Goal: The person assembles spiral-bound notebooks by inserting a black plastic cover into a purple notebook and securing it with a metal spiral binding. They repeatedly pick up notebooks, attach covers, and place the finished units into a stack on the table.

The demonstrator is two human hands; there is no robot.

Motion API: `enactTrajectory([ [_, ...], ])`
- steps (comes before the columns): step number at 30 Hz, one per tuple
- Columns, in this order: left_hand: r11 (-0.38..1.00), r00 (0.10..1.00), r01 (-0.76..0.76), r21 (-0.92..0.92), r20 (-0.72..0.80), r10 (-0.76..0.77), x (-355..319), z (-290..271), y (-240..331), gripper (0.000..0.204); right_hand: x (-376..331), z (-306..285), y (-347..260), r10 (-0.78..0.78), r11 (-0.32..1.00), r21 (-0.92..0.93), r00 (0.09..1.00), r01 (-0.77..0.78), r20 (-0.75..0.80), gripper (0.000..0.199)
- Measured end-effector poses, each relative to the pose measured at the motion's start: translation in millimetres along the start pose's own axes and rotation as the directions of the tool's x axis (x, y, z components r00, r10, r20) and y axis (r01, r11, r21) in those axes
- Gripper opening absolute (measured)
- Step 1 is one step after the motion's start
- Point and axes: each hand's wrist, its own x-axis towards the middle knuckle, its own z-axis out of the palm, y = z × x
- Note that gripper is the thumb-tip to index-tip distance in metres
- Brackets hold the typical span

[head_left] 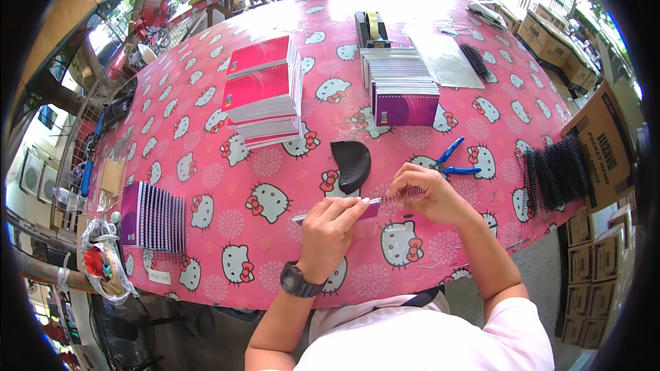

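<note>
My left hand (328, 228), with a dark watch on its wrist, grips a small purple-covered notebook (337, 207) held edge-up over the pink cartoon-print tablecloth (268, 165). At the notebook's right end my right hand (426, 192) pinches a black spiral binding coil (404, 196). A black curved pad (350, 163) lies just beyond the hands. Blue-handled pliers (450, 161) rest to the right of it.
Two stacks of pink-covered notebooks (265, 93) stand at the left centre, rows of purple ones (402, 86) at the far centre, bound ones (155, 216) at the left edge. Black coils (557, 172) lie at the right edge, near cardboard boxes (605, 144). A tape dispenser (371, 27) stands at the back.
</note>
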Motion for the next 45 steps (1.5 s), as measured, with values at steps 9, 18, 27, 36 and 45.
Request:
enactTrajectory([
  [9,1.0,1.0,-0.02,0.002,-0.011,0.02,0.8,-1.7,-1.2,0.028,1.6,2.3,2.0,-0.053,0.998,-0.025,0.998,0.053,-0.023,0.035],
  [18,0.996,0.995,-0.085,0.035,-0.044,0.087,0.9,1.1,1.2,0.023,-1.3,6.4,0.5,-0.017,0.998,-0.053,0.999,0.015,-0.031,0.028],
  [27,0.997,0.998,-0.017,0.081,-0.054,0.022,2.7,-1.1,-2.3,0.015,-3.1,-1.0,1.5,-0.014,1.0,0.005,0.996,0.014,0.094,0.031],
  [36,0.996,0.997,-0.053,0.076,-0.06,0.057,0.7,2.1,-3.9,0.023,-3.5,2.2,2.9,-0.04,0.999,0.006,0.993,0.039,0.115,0.026],
  [45,0.992,0.994,0.11,0.062,-0.016,-0.109,1.8,6.0,8.8,0.029,-2.0,2.6,-7.4,-0.046,0.994,-0.095,0.995,0.054,0.089,0.034],
])
